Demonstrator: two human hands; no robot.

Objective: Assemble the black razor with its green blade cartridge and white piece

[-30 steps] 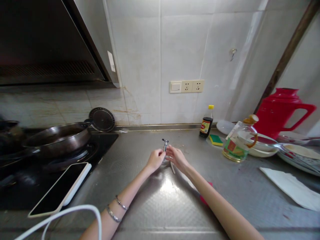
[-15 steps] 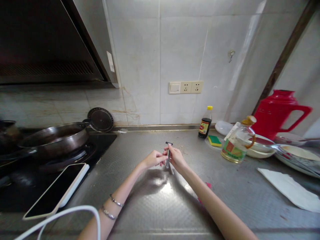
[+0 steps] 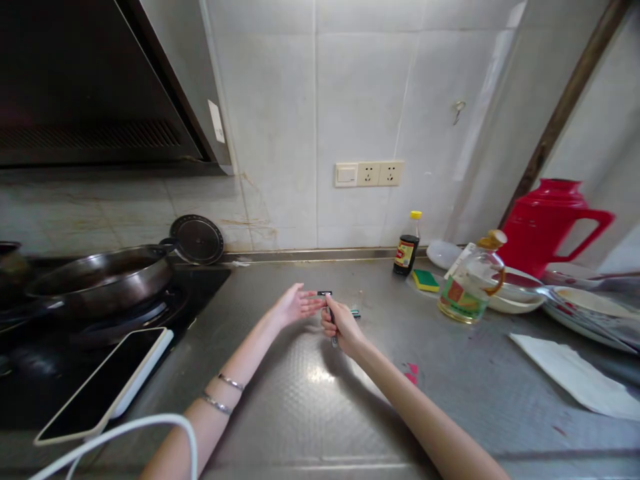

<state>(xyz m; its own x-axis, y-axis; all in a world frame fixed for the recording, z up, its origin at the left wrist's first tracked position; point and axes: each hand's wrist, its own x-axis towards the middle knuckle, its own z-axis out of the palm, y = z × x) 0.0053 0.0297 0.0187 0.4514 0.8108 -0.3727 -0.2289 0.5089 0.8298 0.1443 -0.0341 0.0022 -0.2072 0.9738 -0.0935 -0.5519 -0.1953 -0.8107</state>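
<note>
Razor (image 3: 325,293): centre, raised over the steel counter (image 3: 310,427); head towards the wall (image 3: 270,100);
Right hand (image 3: 346,327): fingers closed around the razor's handle, seemingly to leave its head exposed;
Left hand (image 3: 295,308): open, grasping nothing; fingertips at the razor's neck, perhaps to steady it; whether they touch, I cannot tell;
Phone (image 3: 107,387): well apart, at the hob's (image 3: 207,287) edge, probably to spare working room.

Steel counter (image 3: 300,420) gives you room on near side of left hand (image 3: 293,307) and right hand (image 3: 344,325). Pan (image 3: 133,283), phone (image 3: 103,387) block your left; sauce bottle (image 3: 405,252), oil jug (image 3: 463,295) your right.
</note>
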